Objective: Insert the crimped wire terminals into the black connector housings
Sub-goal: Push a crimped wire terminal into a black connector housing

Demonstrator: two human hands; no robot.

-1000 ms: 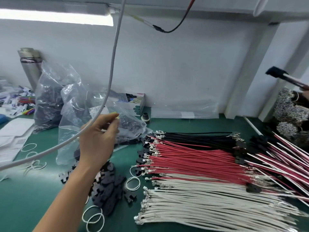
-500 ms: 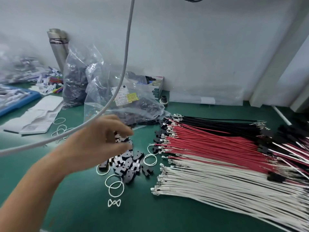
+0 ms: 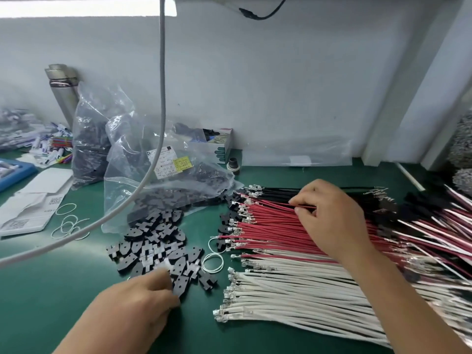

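Across the green work mat [image 3: 76, 290], items are noted from largest to smallest. Laid-out crimped wires occupy the right half in three bands: black wires [image 3: 278, 192] farthest, red wires [image 3: 270, 226] in the middle, white wires [image 3: 293, 290] nearest, each too many to count, metal terminals pointing left. Two clear plastic bags of dark parts sit at centre-left: a taller bag [image 3: 92, 139] against the wall and a labelled bag [image 3: 163, 175] lying open towards the loose pile. One grey cable [image 3: 155, 139] hangs from above and sweeps across the view in front of both bags, partly obscuring them. One steel flask [image 3: 62, 90] stands behind the taller bag. A pile of black connector housings [image 3: 155, 241], too many to count, lies just left of the terminals. The right hand [image 3: 329, 221] rests on the red band, thumb and forefinger pinching a single red wire. The left hand [image 3: 138, 305] is at the near edge of the pile, fingers curled on one housing; image blurred there. White rubber bands [image 3: 213, 261] lie between the pile and the wires; more [image 3: 69, 223] lie to the left.
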